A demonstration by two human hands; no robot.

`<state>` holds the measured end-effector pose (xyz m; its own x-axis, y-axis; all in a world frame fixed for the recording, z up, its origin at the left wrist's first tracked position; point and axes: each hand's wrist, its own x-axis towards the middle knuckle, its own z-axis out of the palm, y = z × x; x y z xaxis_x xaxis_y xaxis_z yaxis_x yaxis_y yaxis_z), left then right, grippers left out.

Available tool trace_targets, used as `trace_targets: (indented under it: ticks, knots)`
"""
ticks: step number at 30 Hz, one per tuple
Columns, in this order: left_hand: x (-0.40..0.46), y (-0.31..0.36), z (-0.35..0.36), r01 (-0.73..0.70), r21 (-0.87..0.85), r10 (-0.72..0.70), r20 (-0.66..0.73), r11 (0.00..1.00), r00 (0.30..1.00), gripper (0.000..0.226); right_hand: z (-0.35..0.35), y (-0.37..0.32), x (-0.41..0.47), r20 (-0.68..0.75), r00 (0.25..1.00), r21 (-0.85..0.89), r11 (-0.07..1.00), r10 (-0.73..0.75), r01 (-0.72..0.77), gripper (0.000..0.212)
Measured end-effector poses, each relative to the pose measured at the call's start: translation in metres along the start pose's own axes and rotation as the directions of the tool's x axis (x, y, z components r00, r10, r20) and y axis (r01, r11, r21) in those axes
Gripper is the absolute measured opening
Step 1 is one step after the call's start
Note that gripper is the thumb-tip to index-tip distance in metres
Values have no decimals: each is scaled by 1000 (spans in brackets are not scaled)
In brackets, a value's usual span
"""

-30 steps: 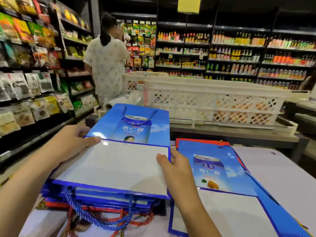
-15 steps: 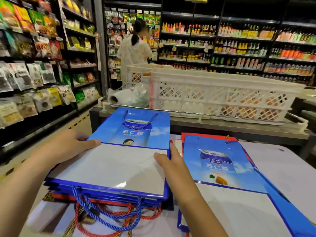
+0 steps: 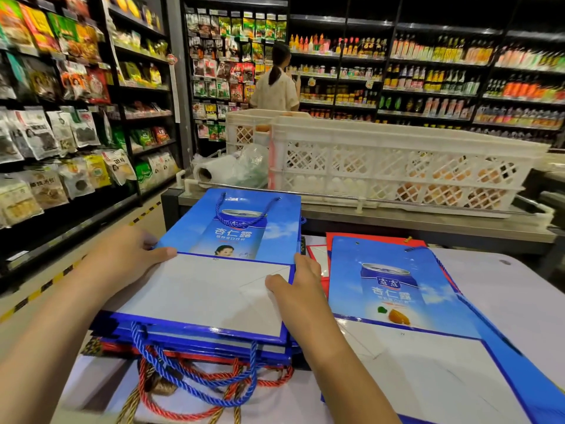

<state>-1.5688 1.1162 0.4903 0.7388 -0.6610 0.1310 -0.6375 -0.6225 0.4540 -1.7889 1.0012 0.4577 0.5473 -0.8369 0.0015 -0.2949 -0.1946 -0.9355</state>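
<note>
L hand [image 3: 128, 258], R hand [image 3: 301, 286]: grip on top bag [image 3: 201, 289]; flat bags [image 3: 388, 286] R, crate [image 3: 397, 160] behind.

Stocked shop shelves [image 3: 428, 75] behind white crates [image 3: 397, 160]

Two hands [image 3: 122, 258] [image 3: 301, 289], two bag piles [image 3: 198, 295] [image 3: 391, 286], two white crates [image 3: 397, 160] [image 3: 244, 130], one shopper [image 3: 275, 90].

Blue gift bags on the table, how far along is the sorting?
Seemingly done: flat blue bags laid out at the right. In hand: left hand and right hand grip the top blue bag by its side edges. Left: the stack of blue and red bags beneath it.
</note>
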Motion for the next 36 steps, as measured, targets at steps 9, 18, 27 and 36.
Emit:
trace_targets:
  ticks: [9, 18, 27, 36]
  knots:
    - [-5, 20, 0, -79, 122, 84, -32, 989, 996, 44, -12, -19, 11, 1, 984, -175, 969, -179, 176, 59]
    - [-8, 36, 22, -190, 258, 115, 282, 947, 952, 81, 7, -18, 31, 249, 957, -582, 766, -152, 273, 82]
    - [-7, 30, 33, -167, 282, 67, 334, 945, 940, 78, 11, -7, 31, 283, 956, -659, 707, -81, 255, 77]
    - [-7, 36, 21, -160, 252, 90, 266, 954, 960, 86, 5, -9, 34, 219, 945, -422, 849, -244, 317, 59]
